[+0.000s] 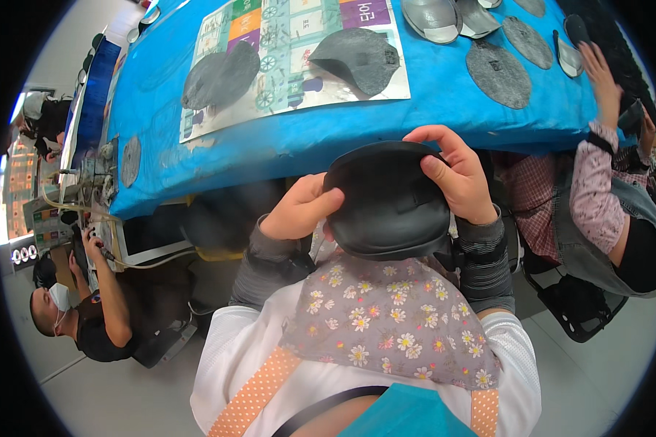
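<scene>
A black, smooth, leather-like rounded piece (390, 207) hangs in front of my chest, just off the near edge of the table. It looks slightly hollow, with a curved rim and a small raised mark near its right side. My left hand (302, 207) pinches its left edge, thumb on the near face. My right hand (459, 175) grips the upper right edge, thumb on the face and fingers curled behind. Beyond it, a curled grey felt-like piece (353, 62) and a folded grey one (222, 76) lie on a printed sheet (386, 87).
A blue cloth (270, 156) covers the table. Grey ovals (498, 73) and shiny black cupped pieces (431, 18) lie at the far right. A co-worker's hand (601, 76) reaches in there. At left, a masked person holds a tool (103, 251) near a pale hose (157, 264).
</scene>
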Tool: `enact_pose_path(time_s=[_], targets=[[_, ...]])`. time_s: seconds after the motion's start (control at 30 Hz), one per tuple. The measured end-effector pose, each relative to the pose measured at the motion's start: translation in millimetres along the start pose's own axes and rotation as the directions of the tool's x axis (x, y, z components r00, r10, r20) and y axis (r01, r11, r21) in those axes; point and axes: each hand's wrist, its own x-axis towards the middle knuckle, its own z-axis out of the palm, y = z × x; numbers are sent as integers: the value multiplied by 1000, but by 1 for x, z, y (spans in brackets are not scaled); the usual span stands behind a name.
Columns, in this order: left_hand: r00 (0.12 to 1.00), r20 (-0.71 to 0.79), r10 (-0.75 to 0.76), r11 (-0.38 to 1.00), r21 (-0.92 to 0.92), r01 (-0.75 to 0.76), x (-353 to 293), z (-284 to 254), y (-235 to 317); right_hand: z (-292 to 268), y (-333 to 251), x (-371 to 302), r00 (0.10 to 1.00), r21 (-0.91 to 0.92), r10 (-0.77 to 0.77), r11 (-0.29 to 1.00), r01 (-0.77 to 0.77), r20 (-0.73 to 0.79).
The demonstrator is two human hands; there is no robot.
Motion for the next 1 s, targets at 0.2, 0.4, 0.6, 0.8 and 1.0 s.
enact_pose_path(time_s=[0.2, 0.4, 0.6, 0.8, 1.0], targets=[[998, -48, -44, 997, 61, 47, -7, 7, 13, -15, 27, 6, 982, 83, 15, 997, 1, -191], [980, -170, 105, 989, 118, -86, -17, -4, 3, 4, -11, 4, 903, -70, 429, 902, -426, 33], [976, -87, 199, 944, -250, -215, -23, -16, -23, 9, 21, 7, 961, -143, 271, 950, -276, -56], [936, -334, 113, 991, -35, -132, -27, -9, -21, 31, 30, 29, 972, 34, 225, 974, -223, -71], [838, -468, 281, 958, 182, -220, -28, -25, -45, 72, 32, 38, 935, -245, 308, 906, -345, -176]])
